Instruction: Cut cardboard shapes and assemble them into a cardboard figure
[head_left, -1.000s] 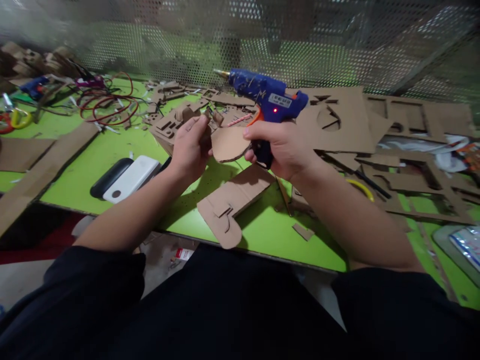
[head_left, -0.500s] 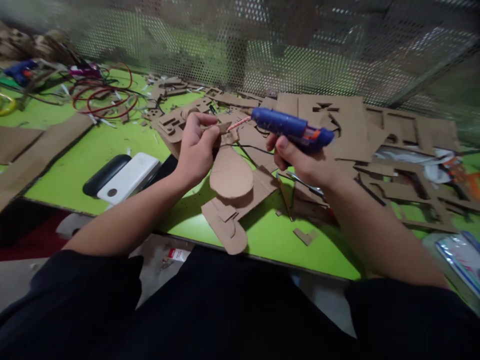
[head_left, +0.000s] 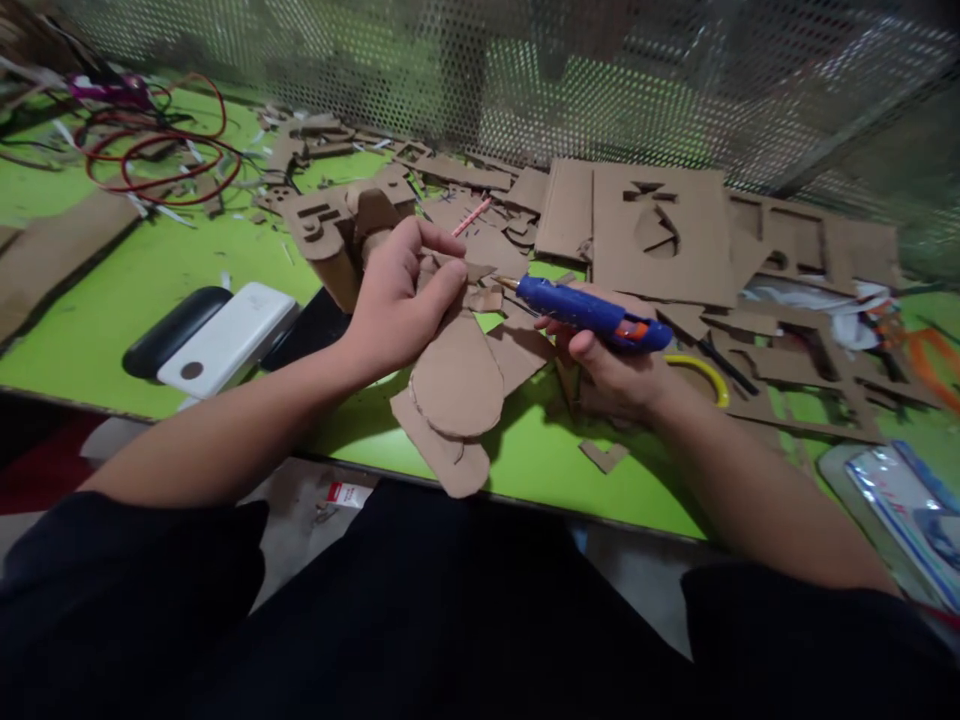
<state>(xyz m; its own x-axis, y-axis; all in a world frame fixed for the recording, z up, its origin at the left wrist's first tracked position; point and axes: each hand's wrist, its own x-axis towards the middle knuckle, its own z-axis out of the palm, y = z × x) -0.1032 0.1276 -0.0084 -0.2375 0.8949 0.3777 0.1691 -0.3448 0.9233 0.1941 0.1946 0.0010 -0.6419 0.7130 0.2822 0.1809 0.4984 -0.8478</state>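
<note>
My left hand (head_left: 412, 290) pinches a cardboard figure by its narrow upper part; fingers partly hide the grip. The figure's rounded cardboard paddle (head_left: 459, 380) hangs toward me over another cut cardboard piece (head_left: 469, 472). In my right hand (head_left: 615, 365) is a blue hot glue gun (head_left: 585, 308), gripped from below with its metal nozzle pointing left. That nozzle is just right of a small cardboard tab (head_left: 484, 299) near my left fingertips; whether they touch I cannot tell. Behind the left hand stands a cardboard build with raised shapes (head_left: 324, 225).
On the left lie a white power bank (head_left: 229, 340), a black case (head_left: 176, 330) and coiled red cable (head_left: 161, 160). Cut cardboard sheets (head_left: 697, 235) fill the back right. A pink stick (head_left: 471, 217) lies behind, a yellow loop (head_left: 705, 375) by my right wrist. Perforated metal mesh (head_left: 420, 80) rises behind.
The glue gun has dropped slightly, bringing its nozzle down near the cardboard tab. My left hand and the paddle sit a little lower toward me. The whole view has shifted somewhat.
</note>
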